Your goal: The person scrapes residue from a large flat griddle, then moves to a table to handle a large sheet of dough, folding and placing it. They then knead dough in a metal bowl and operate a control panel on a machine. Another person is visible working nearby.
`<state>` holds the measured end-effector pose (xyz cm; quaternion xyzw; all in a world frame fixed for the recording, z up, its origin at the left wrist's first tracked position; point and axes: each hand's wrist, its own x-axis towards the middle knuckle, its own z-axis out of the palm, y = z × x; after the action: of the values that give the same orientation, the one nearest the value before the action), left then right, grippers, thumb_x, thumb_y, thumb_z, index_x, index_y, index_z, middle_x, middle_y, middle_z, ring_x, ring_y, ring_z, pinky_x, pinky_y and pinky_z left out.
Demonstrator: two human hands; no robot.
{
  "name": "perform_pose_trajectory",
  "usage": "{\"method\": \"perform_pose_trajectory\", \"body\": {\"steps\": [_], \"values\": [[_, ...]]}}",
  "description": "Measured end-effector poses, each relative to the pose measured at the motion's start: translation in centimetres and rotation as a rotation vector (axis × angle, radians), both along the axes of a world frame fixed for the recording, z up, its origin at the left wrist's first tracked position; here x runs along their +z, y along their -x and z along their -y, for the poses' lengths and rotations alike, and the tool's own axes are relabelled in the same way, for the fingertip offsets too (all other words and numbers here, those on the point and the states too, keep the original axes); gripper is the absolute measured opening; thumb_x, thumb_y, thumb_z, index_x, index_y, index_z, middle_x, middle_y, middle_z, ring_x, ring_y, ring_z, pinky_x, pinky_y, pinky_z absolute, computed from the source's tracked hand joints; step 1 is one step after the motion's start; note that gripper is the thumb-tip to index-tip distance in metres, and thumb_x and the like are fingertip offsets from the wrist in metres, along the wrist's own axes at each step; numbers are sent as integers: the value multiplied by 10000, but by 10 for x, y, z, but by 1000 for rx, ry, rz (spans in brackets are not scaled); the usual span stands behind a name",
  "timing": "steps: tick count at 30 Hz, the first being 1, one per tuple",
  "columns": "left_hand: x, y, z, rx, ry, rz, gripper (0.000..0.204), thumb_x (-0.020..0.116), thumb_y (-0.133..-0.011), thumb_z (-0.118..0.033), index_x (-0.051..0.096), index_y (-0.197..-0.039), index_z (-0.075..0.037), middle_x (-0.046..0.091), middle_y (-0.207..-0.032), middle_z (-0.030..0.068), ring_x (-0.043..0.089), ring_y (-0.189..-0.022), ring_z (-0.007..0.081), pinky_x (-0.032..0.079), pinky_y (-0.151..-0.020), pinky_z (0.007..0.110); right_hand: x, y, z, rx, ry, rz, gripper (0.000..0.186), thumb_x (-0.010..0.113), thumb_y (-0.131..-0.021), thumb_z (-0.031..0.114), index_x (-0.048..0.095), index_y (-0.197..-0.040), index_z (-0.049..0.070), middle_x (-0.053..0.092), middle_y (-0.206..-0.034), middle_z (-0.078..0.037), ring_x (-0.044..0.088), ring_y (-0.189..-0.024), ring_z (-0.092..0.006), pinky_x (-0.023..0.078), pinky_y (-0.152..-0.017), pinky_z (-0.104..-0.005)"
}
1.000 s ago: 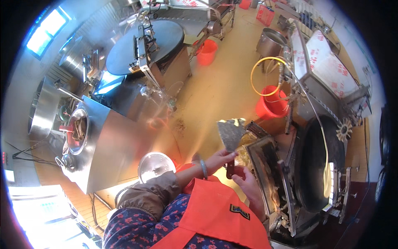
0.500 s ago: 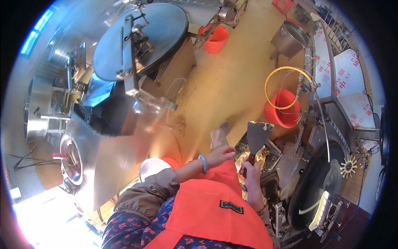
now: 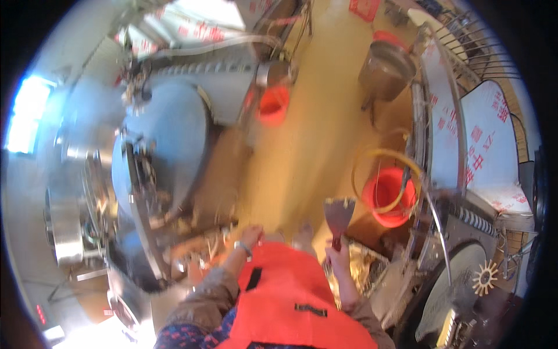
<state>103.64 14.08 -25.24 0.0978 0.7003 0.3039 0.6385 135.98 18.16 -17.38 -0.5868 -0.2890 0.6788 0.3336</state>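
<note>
My right hand [image 3: 337, 256] grips the dark handle of a wide metal scraper [image 3: 338, 215], held upright with pale bits along its blade edge. My left hand [image 3: 251, 235] is apart from it, beside the red apron [image 3: 290, 285]; motion blurs its fingers, so I cannot tell if they are closed. A greasy, foil-like yellowish tray [image 3: 363, 267] lies beside my right hand, and a round dark pan [image 3: 442, 291] with a pale wheel [image 3: 484, 279] is further right.
A large round blue-grey plate machine [image 3: 180, 139] stands on the left. The yellowish floor [image 3: 296, 157] runs between the machines. Red buckets [image 3: 273, 107] [image 3: 383, 212], a looped yellow hose [image 3: 363, 157], a metal pot [image 3: 386, 70] and a film-covered metal frame [image 3: 488, 139] bound this passage.
The view has swung up along the passage. My left hand has left the scraper and moved down to the left; my right hand still holds it.
</note>
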Motion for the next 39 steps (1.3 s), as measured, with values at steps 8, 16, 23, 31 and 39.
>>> {"method": "perform_pose_trajectory", "body": {"steps": [8,16,23,31,39], "values": [[-56,42,-158,-38,104,202,113,537,-864,-168,569,-942,-93,576,-710,35,509,-524,126,406,-427,261,1,43,-104,-59,42,65,141,630,-787,101,573,-900,38,513,-586,-4,482,-439,-86,394,-404,-230],[-91,51,-289,-279,143,7,191,577,-844,-192,593,-981,-58,588,-766,50,529,-578,126,457,-492,276,-53,75,-178,-130,60,47,193,675,-752,110,576,-897,30,527,-592,-11,475,-423,-87,393,-390,-238],[-249,79,-339,-380,71,-33,125,559,-847,-202,613,-839,-89,557,-651,3,501,-524,111,406,-456,271,-127,89,-272,-101,-22,116,328,628,-768,75,511,-1073,66,498,-674,1,455,-442,-71,378,-381,-223],[-457,74,-379,-164,295,88,144,623,-783,-234,631,-763,-91,582,-596,16,534,-495,122,435,-446,282,-281,96,-322,-283,261,203,150,644,-817,160,592,-858,25,542,-627,13,486,-480,-62,403,-431,-222],[-648,58,-447,-615,252,-738,355,703,-737,-261,615,-1007,-48,654,-945,127,620,-860,247,492,-762,374,-343,96,-350,-304,414,202,180,657,-792,73,580,-947,20,542,-658,8,494,-514,-64,423,-467,-212]]}}
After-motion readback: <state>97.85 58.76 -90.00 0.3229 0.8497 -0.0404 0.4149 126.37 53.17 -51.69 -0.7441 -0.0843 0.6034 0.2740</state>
